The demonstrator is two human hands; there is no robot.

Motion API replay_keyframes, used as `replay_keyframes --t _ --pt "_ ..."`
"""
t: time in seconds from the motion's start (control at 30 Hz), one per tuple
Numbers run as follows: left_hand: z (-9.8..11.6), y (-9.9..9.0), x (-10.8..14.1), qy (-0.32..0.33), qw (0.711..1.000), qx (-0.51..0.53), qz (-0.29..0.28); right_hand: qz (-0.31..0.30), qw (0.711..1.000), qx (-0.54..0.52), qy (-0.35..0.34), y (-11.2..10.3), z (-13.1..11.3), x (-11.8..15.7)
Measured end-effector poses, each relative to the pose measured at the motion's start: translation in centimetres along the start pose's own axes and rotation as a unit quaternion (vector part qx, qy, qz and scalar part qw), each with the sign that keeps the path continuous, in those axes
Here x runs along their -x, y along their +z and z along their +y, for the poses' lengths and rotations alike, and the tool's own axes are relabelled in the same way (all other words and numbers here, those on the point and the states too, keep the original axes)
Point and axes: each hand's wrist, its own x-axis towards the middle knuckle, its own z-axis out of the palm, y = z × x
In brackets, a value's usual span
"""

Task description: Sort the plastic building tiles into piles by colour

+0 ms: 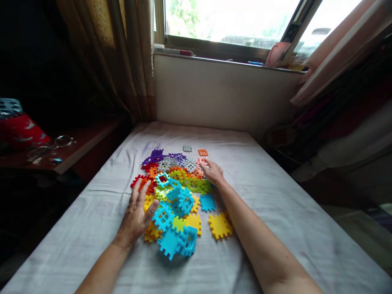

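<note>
As fingers [143, 194] touch tiles [176, 196], cloth [260, 188] lies beneath.

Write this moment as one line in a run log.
left hand: open, left edge of pile | right hand: at orange pieces, grip unclear | blue pieces: pile's near end | lone grey piece: far end

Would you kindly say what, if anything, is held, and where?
The left hand holds nothing; whether the right hand grips the salmon piece beside it cannot be told.
</note>
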Motion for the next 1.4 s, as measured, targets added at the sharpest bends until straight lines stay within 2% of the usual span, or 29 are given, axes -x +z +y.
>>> replay_keyframes --t 0.1,0.2,0.27,0.33,0.4,0.47,0.5,0.57,0.63,0.67,0.7,0.77,0.9,1.1,1.27,1.4 --pt "0.3 0.3 -0.2 -0.006 1.0 0.004 -0.002 -0.003 0.998 -0.047 0.034 2.0 -5.0 1.9" --pt "0.4 0.5 -0.6 -0.007 0.999 0.021 0.03 -0.038 0.989 -0.146 0.001 2.8 -9.6 3.5" --pt "0.2 0.5 -0.8 -0.011 0.998 0.036 0.054 -0.062 0.981 -0.18 -0.042 2.4 -11.8 4.3" --pt "-0.2 0.1 -0.7 -0.023 0.996 0.052 0.064 -0.068 0.976 -0.193 -0.072 0.7 -12.7 5.2" --pt "-0.6 -0.7 -0.4 -0.033 0.996 0.064 0.051 -0.062 0.976 -0.191 -0.089 -2.1 -11.8 6.7" --pt "-0.8 -1.7 0.4 -0.025 0.997 0.064 0.018 -0.07 0.98 -0.156 -0.101 -5.4 -9.3 9.0" --pt "-0.8 -2.2 1.0 -0.013 0.998 0.058 -0.005 -0.093 0.984 -0.116 -0.101 -6.8 -7.8 10.6" --pt "-0.1 -2.9 2.2 0.018 0.997 0.039 -0.061 -0.154 0.986 -0.014 -0.057 -8.8 -4.9 14.1" --pt "1.1 -3.1 3.4 0.055 0.991 0.014 -0.12 -0.194 0.978 0.073 -0.027 -8.9 -3.3 17.5" --pt "1.8 -3.0 4.0 0.072 0.987 0.0 -0.143 -0.21 0.973 0.085 -0.037 -8.3 -3.2 18.8" --pt "2.6 -2.8 4.5 0.086 0.984 -0.014 -0.158 -0.211 0.972 0.084 -0.06 -7.4 -3.5 19.9" --pt "3.9 -2.1 5.0 0.102 0.981 -0.038 -0.161 -0.17 0.979 0.086 -0.071 -5.2 -4.8 20.9" --pt "4.8 -0.9 4.3 0.082 0.99 -0.022 -0.114 -0.091 0.993 0.044 -0.068 -2.2 -7.5 19.5" --pt "5.0 -0.5 0.8 -0.009 0.994 0.1 -0.053 -0.022 0.985 -0.148 -0.087 -1.2 -9.3 14.2" --pt "5.9 -2.5 -2.6 -0.042 0.988 0.149 -0.013 -0.014 0.964 -0.253 -0.078 -2.3 -11.4 9.4" --pt "4.6 -5.4 -5.1 -0.035 0.989 0.132 -0.048 -0.021 0.958 -0.28 -0.048 -4.4 -9.3 7.0"
